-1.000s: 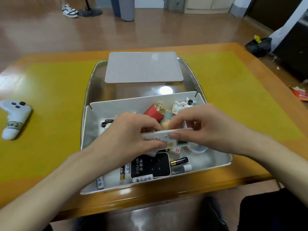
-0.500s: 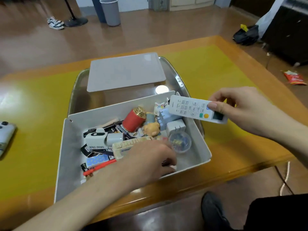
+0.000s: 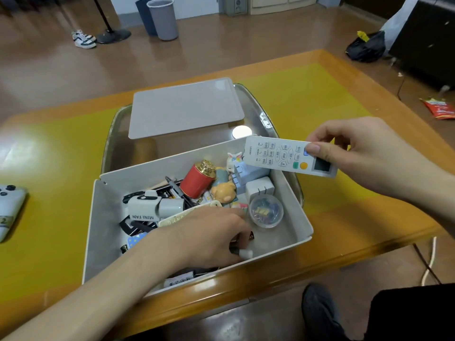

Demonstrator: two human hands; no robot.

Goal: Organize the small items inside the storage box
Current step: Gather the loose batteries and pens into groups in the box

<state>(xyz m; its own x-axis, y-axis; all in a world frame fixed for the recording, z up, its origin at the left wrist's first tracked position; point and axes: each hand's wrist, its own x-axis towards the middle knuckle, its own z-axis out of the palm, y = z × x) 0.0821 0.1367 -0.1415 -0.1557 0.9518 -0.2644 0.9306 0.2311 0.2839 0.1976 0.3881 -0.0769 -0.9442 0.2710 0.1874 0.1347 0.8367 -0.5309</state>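
Clearly, a white remote [image 3: 290, 156] is pinched at its display end by the right hand [image 3: 357, 153], thumb on the button face and fingers curled behind; it is held level above the far right corner of the box [image 3: 299, 217], apart from the things below. The left hand [image 3: 204, 235] is reached down into the near middle of the box, palm down, its fingers curled over the clutter; a dark pen-like piece with a white tip [image 3: 242, 253] is seen at the fingertips, but whether it is gripped cannot be told, since the fingertips are hidden under the hand.

Inside the box, a red tin [image 3: 197, 182] with a gold lid is tilted at the middle, a mini fan [image 3: 147, 207] is lain to its left, a bear figure [image 3: 224, 191] is set just right of the tin, and two white plugs [image 3: 258, 188] are stacked against the right wall. A clear round tub [image 3: 266, 212] of clips is placed near the plugs. Much of the near clutter is covered by the left wrist, and the small labels there are too blurred to be read.

Behind the box, a flat lid [image 3: 184, 107] is rested across a metal tray [image 3: 268, 119]. A white controller [image 3: 9, 210] is cut off at the left edge of the table [image 3: 320, 94].
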